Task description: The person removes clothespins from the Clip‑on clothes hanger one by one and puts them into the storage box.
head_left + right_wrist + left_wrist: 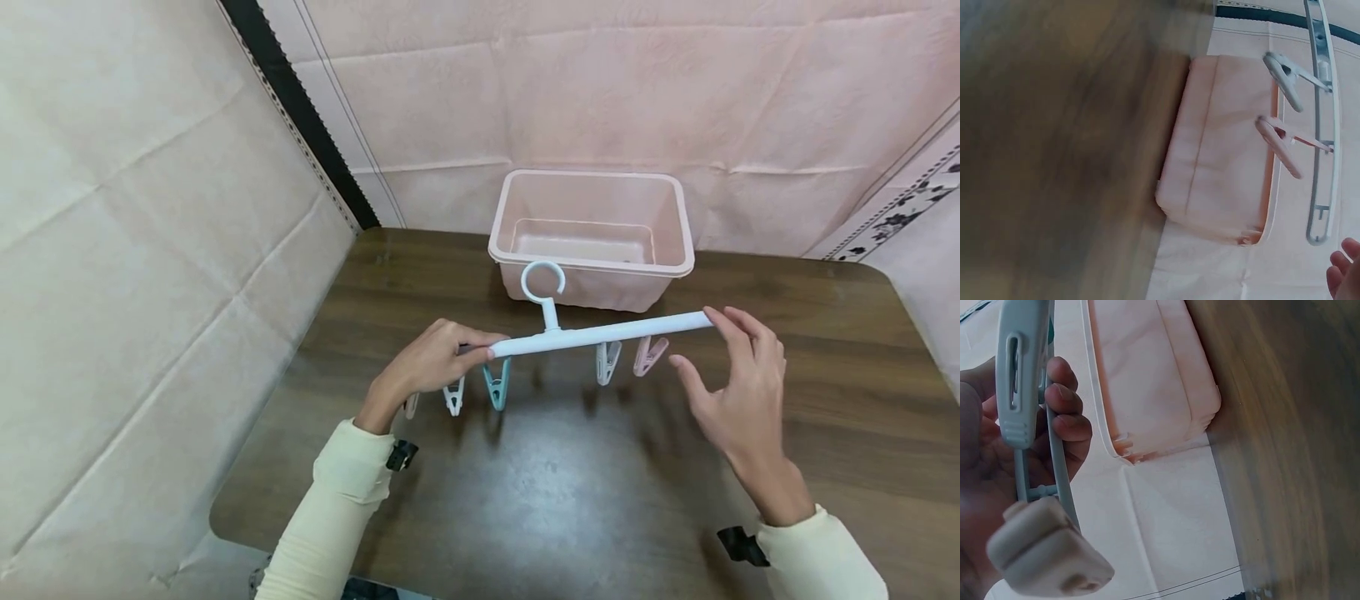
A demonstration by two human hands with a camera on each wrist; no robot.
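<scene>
A light blue clip hanger (600,335) with a round hook is held up above the table, its bar tilted a little up toward the right. My left hand (435,358) grips the left part of the bar, thumb on the near side. Below the bar hang a teal clothespin (497,385), a white one (453,398), a second white one (607,362) and a pink one (648,357). A beige clothespin (1047,550) shows at the left end in the left wrist view. My right hand (742,392) has its fingertips by the bar's right end, thumb spread away.
Behind the hanger, a pink plastic basin (592,287) stands at the back of the brown wooden table (525,500). Pale pink cloth (637,92) hangs beyond the back edge, and more cloth (135,292) hangs at the left.
</scene>
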